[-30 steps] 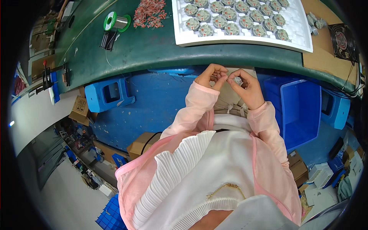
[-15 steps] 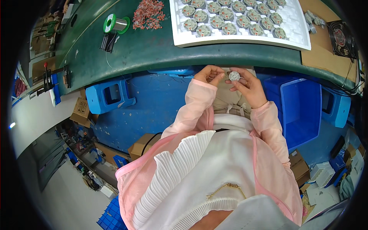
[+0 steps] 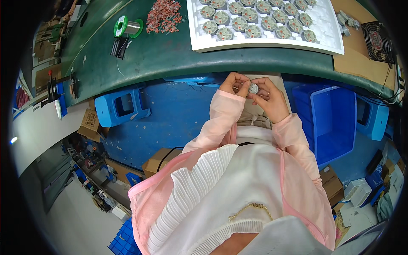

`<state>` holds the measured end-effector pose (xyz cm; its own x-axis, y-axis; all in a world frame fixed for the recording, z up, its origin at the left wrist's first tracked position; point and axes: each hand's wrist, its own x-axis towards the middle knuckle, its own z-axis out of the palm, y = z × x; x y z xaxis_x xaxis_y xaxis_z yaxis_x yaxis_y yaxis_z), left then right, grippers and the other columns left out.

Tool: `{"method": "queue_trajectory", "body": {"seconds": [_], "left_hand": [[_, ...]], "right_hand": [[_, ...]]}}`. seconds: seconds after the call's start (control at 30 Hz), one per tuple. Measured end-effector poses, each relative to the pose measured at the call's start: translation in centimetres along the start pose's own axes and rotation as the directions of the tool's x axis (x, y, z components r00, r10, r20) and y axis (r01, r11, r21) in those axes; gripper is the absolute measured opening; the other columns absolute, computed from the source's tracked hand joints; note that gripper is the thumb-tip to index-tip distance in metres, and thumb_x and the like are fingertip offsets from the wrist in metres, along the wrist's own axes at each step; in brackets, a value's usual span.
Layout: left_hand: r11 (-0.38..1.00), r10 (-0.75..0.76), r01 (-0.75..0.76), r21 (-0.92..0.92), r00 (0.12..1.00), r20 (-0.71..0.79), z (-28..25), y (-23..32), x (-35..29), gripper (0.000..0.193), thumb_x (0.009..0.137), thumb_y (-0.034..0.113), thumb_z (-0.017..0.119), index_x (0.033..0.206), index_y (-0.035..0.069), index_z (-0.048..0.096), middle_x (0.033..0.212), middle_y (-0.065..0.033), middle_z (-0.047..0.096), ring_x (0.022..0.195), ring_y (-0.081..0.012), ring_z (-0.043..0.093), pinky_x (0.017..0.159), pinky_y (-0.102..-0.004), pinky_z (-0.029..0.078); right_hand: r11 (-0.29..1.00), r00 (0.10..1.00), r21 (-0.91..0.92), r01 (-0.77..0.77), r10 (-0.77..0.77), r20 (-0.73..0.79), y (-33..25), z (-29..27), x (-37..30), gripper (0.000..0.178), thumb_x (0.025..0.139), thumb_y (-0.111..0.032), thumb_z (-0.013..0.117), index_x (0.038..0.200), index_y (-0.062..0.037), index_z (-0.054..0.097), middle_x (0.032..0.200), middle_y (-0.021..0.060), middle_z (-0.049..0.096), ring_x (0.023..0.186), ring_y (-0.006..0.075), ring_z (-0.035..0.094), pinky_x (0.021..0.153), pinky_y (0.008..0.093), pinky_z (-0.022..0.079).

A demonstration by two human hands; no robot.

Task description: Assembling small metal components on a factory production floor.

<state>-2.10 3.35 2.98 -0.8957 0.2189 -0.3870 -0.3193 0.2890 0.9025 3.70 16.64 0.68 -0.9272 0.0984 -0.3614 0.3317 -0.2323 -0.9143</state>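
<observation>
My right hand (image 3: 272, 100) grips a small round white-grey part (image 3: 253, 88) between thumb and fingers, just off the near edge of the bench. Against the left side of that part, my left hand (image 3: 236, 85) is closed in a pinch. Whatever lies between its fingertips is hidden or too small to name. Beyond the hands, a white foam tray (image 3: 263, 44) on the bench holds several round grey parts (image 3: 253, 31) with small orange pieces on them. A heap of small orange-red components with thin wire leads (image 3: 165, 17) lies left of the tray.
The green bench (image 3: 157, 55) carries a green-flanged wire spool (image 3: 128, 27) at left and a black fan (image 3: 377, 42) at right. A blue bin (image 3: 333, 123) stands right of my arms. Blue stools (image 3: 121, 106) and a cardboard box (image 3: 90, 123) sit on the left.
My right hand has moved slightly left with the round part. My left fingertips, apart from it before, now meet its left side.
</observation>
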Motion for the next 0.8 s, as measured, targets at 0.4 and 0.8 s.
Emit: {"method": "queue_trajectory", "body": {"seconds": [0.4, 0.8], "left_hand": [[0.987, -0.068, 0.073, -0.142, 0.997, 0.037, -0.2, -0.9, 0.4, 0.008, 0.088, 0.003, 0.063, 0.096, 0.003, 0.061, 0.084, -0.0040, 0.063, 0.075, -0.0098, 0.055, 0.070, -0.0210, 0.045], [0.990, 0.042, -0.047, 0.131, 0.998, 0.040, 0.2, -0.2, 0.1, 0.007, 0.088, 0.005, 0.063, 0.095, 0.005, 0.062, 0.078, -0.0015, 0.060, 0.068, -0.0091, 0.049, 0.064, -0.0213, 0.042]], "right_hand": [[0.996, 1.000, -0.082, 0.015, -0.017, -0.020, 0.0, 0.0, 0.0, 0.034, 0.079, 0.005, 0.067, 0.111, -0.0019, 0.057, 0.090, 0.0071, 0.068, 0.072, 0.0110, 0.063, 0.061, 0.0210, 0.049], [0.987, 0.997, 0.153, -0.059, 0.064, -0.033, 0.0, -0.6, 0.4, 0.024, 0.086, -0.001, 0.063, 0.110, -0.0005, 0.062, 0.091, 0.0077, 0.069, 0.072, 0.0121, 0.063, 0.061, 0.0195, 0.049]]}}
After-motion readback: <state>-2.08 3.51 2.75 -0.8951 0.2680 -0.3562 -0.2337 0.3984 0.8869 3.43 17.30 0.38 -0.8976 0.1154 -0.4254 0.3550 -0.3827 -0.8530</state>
